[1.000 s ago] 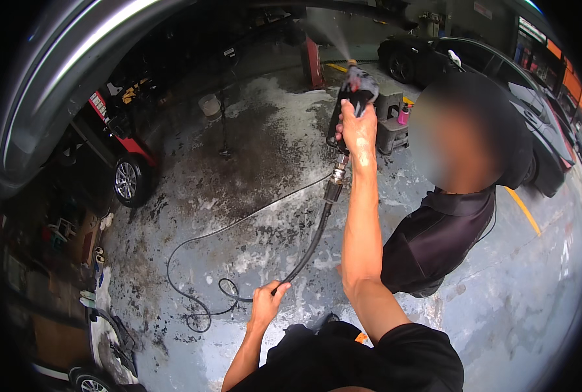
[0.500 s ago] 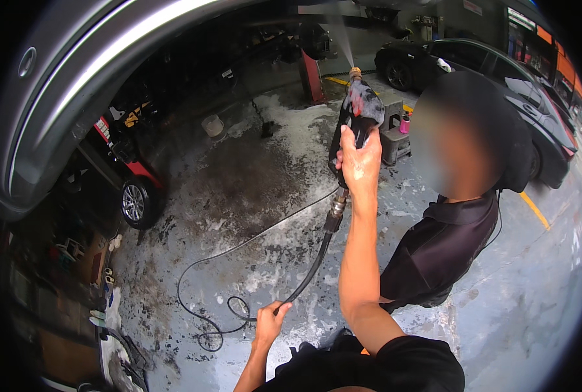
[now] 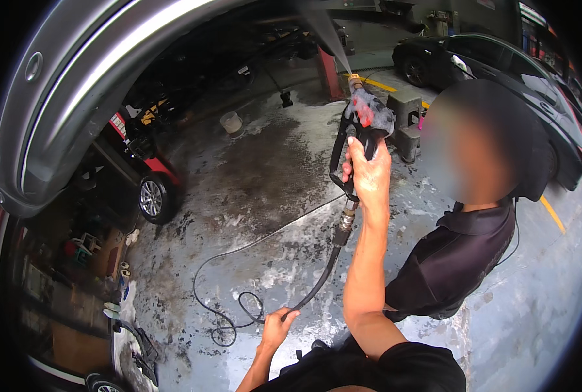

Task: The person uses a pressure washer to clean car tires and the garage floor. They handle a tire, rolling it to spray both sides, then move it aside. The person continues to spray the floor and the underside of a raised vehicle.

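Note:
My right hand (image 3: 371, 168) is wrapped round the grip of a black pressure washer gun (image 3: 363, 124), held up with my arm stretched out. A fine spray (image 3: 330, 40) leaves its brass nozzle (image 3: 354, 80), going up and slightly left toward the underside of the raised car (image 3: 75, 85). White foam and a red patch show on the gun's body. Below the grip, a metal coupling joins it to a thick black hose (image 3: 322, 277). Lower down, my left hand (image 3: 277, 328) is closed round that hose.
A co-worker (image 3: 444, 255) in dark clothes and cap stands close at my right. Behind are a grey step block (image 3: 405, 124) and a dark parked car (image 3: 500, 65). Hose loops (image 3: 239, 317) lie on the stained, wet floor (image 3: 271, 176). A small bucket (image 3: 231, 122) and a wheel (image 3: 154, 198) are further left.
The view has shifted, so most things sit further right. The spray now slants more to the left. Both hands keep their grip on the gun and hose.

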`<action>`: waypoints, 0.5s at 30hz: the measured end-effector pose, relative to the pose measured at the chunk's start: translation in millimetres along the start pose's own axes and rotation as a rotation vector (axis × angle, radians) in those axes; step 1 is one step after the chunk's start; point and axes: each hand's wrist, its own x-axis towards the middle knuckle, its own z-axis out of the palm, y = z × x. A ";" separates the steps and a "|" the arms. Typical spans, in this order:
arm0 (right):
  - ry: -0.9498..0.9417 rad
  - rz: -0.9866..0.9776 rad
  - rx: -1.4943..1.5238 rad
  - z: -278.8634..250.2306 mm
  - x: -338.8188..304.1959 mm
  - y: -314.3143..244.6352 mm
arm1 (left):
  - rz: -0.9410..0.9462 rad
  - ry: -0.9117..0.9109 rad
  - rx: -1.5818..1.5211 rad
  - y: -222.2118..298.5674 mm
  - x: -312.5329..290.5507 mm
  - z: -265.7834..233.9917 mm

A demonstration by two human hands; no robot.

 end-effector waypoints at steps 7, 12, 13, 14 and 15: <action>-0.089 0.112 0.150 -6.4 0.0 14.4 | 0.021 -0.060 0.046 -12.6 5.6 4.7; -0.201 0.196 0.252 -0.4 -7.8 17.4 | 0.032 -0.069 0.095 -21.8 1.3 7.8; -0.228 0.213 0.238 -1.2 -7.9 19.2 | 0.002 -0.109 0.124 -24.8 1.7 7.6; -0.240 0.220 0.231 -2.8 -8.4 19.3 | 0.009 -0.124 0.130 -23.5 2.0 8.7; -0.252 0.226 0.225 -4.2 -9.4 18.3 | 0.015 -0.139 0.136 -21.7 1.9 10.1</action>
